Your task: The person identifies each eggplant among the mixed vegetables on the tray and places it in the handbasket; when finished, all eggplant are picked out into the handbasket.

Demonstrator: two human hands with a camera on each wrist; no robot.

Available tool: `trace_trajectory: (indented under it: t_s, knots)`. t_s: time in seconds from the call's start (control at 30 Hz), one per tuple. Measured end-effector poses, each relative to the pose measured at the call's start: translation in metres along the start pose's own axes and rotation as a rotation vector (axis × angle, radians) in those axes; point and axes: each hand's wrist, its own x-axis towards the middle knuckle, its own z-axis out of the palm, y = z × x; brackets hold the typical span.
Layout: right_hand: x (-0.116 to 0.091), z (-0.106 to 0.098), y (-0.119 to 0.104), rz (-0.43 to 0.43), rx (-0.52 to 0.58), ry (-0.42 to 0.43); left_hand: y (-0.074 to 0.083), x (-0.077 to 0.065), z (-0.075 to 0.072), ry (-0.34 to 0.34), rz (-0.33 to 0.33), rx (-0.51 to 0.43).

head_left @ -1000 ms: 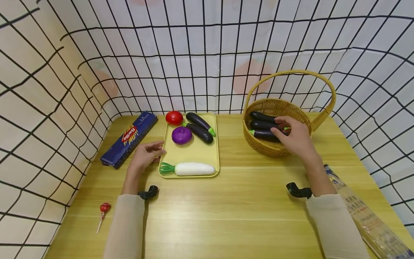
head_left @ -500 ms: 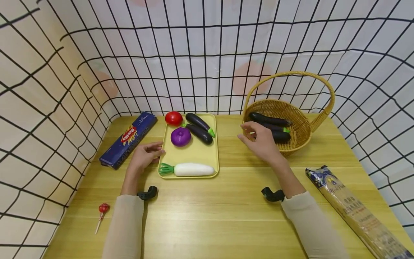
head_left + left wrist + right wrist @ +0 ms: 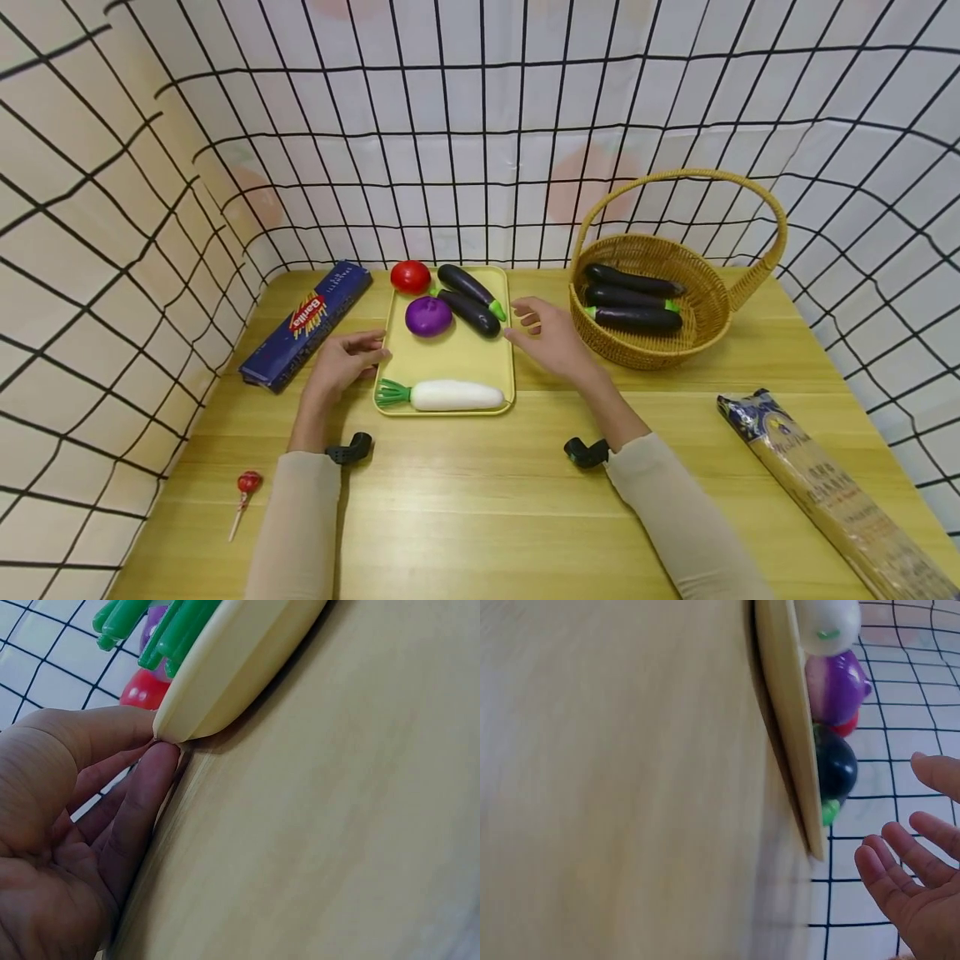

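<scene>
A yellow tray (image 3: 420, 358) lies on the table. On it are a white radish (image 3: 457, 395) with green leaves, a round purple vegetable (image 3: 428, 317), a red tomato (image 3: 410, 277) and two dark eggplants (image 3: 471, 312). My left hand (image 3: 347, 360) pinches the tray's left rim; in the left wrist view thumb and fingers (image 3: 146, 784) meet at its corner. Just off the tray's right edge hovers my right hand (image 3: 553, 337), fingers apart and holding nothing, as the right wrist view also shows. To its right, three eggplants (image 3: 637, 320) lie side by side in a wicker basket (image 3: 652, 358).
A blue spaghetti box (image 3: 307, 325) lies left of the tray. Nearer me on the left is a red lollipop (image 3: 247, 483). A long clear pasta packet (image 3: 832, 492) lies along the right side. Black wire grid (image 3: 480, 158) fences the table's back and sides.
My right hand has let go of an eggplant in the basket, come out, and moved left to the tray's right edge. The left hand has stayed at the tray's left rim.
</scene>
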Motion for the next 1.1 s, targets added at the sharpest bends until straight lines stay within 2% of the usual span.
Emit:
trace_trajectory:
  t_s: [0.5,0.9,1.1]
  knots:
    - [0.011,0.030,0.003,0.056,0.051,0.025,-0.003,0.002,0.003,-0.007,0.001,-0.007]
    - [0.024,0.043,-0.002,0.066,0.022,0.023,-0.004,0.004,0.003,0.002,0.001,-0.016]
    - [0.032,0.049,-0.003,0.074,-0.027,0.021,-0.004,0.003,0.002,0.009,-0.003,-0.017]
